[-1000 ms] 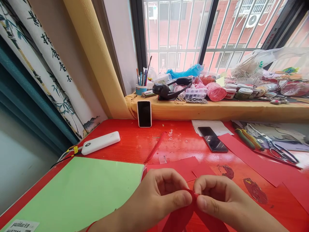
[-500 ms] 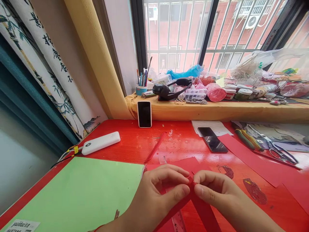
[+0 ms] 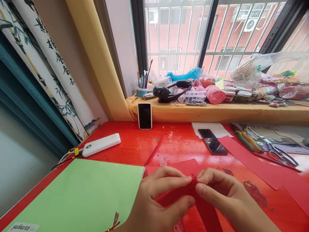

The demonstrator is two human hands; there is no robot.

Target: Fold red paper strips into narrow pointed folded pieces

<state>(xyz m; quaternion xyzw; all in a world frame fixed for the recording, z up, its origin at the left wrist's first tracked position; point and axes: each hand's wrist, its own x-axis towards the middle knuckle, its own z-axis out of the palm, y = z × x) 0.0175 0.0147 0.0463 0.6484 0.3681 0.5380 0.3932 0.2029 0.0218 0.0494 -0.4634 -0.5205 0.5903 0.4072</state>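
Between my hands is a folded red paper strip (image 3: 208, 212), its top near my fingertips and one arm hanging down to the lower right. My right hand (image 3: 218, 190) pinches the top of the strip between thumb and forefinger. My left hand (image 3: 161, 196) has its fingertips against the strip's upper edge, with the thumb lower on it, so the strip lies between them. Beneath the hands lie a red paper sheet (image 3: 187, 165) and a clear ruler (image 3: 179, 226), mostly covered.
Left is a green sheet (image 3: 91, 190), with a white power bank (image 3: 101, 145) behind it. A phone (image 3: 145, 116) leans on the sill; another phone (image 3: 212, 141) lies flat. To the right are red paper (image 3: 251, 162), pliers (image 3: 248, 140) and scissors (image 3: 280, 151).
My left thumb has moved down and away from the fingertips, along the strip. Both hands have shifted slightly right, and the strip's left part now shows between my left fingers and thumb.
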